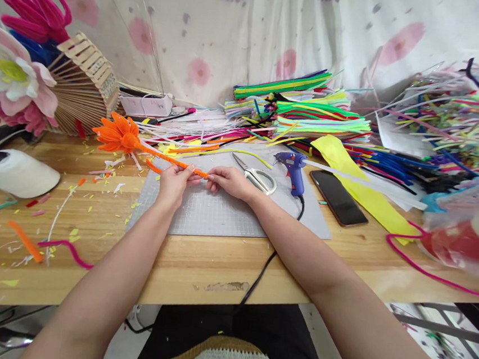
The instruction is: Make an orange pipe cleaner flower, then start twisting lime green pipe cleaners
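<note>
An orange pipe-cleaner flower (120, 134) with a long fuzzy stem is held sideways above the grey cutting mat (219, 217), its bloom to the left. My left hand (174, 183) pinches the stem partway along. At the stem's right end, my right hand (227, 180) has its thumb and fingers closed on the tip. A loose orange piece sticks out to the left of my left hand. Just behind my right hand lie white-handled scissors (260, 180). The blue glue gun (293, 170) rests to their right, a clear glue stick in its back.
A phone (339, 197) and a yellow strip (361, 191) lie right of the mat. Bundles of pipe cleaners (317, 116) pile up at the back. On the left are finished flowers (16, 79), a white thread cone (17, 174) and scattered scraps. The glue gun's cord crosses the front edge.
</note>
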{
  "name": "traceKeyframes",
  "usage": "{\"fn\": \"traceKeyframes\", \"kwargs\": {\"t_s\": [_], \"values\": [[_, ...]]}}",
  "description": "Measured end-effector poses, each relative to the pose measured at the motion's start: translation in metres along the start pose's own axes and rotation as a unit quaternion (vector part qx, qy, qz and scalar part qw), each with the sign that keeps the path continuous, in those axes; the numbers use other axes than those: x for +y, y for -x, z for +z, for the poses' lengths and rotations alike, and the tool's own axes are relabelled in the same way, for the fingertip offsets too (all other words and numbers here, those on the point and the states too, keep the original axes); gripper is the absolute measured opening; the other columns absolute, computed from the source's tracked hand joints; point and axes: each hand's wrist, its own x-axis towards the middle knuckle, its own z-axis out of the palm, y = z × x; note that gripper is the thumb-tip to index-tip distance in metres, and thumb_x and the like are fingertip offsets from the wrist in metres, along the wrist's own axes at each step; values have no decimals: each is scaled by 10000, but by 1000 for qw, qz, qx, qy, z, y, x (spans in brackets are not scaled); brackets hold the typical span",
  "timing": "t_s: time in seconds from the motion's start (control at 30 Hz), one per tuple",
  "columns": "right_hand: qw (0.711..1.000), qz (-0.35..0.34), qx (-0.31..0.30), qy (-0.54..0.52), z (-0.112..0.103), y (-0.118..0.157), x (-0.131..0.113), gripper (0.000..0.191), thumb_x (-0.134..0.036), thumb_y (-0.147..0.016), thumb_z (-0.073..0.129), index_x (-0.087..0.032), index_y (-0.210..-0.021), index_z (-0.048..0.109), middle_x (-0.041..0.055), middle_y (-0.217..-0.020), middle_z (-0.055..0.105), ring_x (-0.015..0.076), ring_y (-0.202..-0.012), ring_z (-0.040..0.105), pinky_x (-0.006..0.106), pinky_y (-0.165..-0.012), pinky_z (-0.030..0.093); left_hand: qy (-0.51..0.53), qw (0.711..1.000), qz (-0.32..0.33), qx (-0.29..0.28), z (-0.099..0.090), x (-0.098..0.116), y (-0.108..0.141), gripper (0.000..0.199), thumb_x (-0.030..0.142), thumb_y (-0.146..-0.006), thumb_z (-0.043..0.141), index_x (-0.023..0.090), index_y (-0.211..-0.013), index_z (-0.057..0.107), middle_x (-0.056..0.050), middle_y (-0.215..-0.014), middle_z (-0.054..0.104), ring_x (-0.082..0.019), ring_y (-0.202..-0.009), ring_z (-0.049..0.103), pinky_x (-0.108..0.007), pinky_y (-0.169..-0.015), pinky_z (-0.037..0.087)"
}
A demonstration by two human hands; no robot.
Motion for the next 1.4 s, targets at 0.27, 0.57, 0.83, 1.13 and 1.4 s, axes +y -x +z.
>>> {"fn": "traceKeyframes", "kwargs": {"t_s": [0.27, 0.57, 0.83, 1.13, 1.4], "values": [[999, 24, -18, -44, -4, -4, 6, 105, -203, -815, 529, -115, -774, 568, 0, -633, 637, 50, -502, 556, 176, -513, 480, -19, 1000, 7, 1, 0, -1, -1, 69, 119, -690, 613, 105, -665, 551, -9, -541, 613, -120, -485, 615, -226, -502, 537], [998, 30, -25, -55, -5, -3, 6, 98, -201, -801, 549, -118, -752, 564, 1, -624, 642, 58, -495, 565, 181, -506, 485, -34, 999, 12, 1, 1, -1, 0, 76, 118, -683, 620, 104, -652, 553, -10, -532, 603, -135, -508, 628, -218, -489, 526], [999, 27, -13, -16, -2, -1, 4, 108, -176, -830, 495, -123, -753, 551, 2, -633, 635, 53, -499, 556, 175, -509, 473, -39, 999, 6, 8, 1, -1, 1, 90, 129, -678, 626, 108, -664, 539, -19, -548, 617, -148, -518, 638, -240, -512, 539], [999, 13, 3, 36, 4, 0, 4, 135, -208, -854, 447, -131, -791, 538, 10, -656, 631, 47, -509, 532, 160, -497, 457, -20, 1000, 4, 8, 2, 0, 4, 82, 134, -698, 616, 107, -671, 543, -9, -533, 603, -147, -535, 641, -269, -573, 557], [915, 66, 98, 386, -30, 15, -34, 155, -199, -817, 486, -151, -911, 600, 54, -791, 668, 132, -706, 600, 252, -674, 455, 10, 1000, -8, -25, -5, 3, -2, 65, 126, -724, 590, 101, -672, 561, -26, -611, 635, -100, -536, 617, -227, -578, 532]]}}
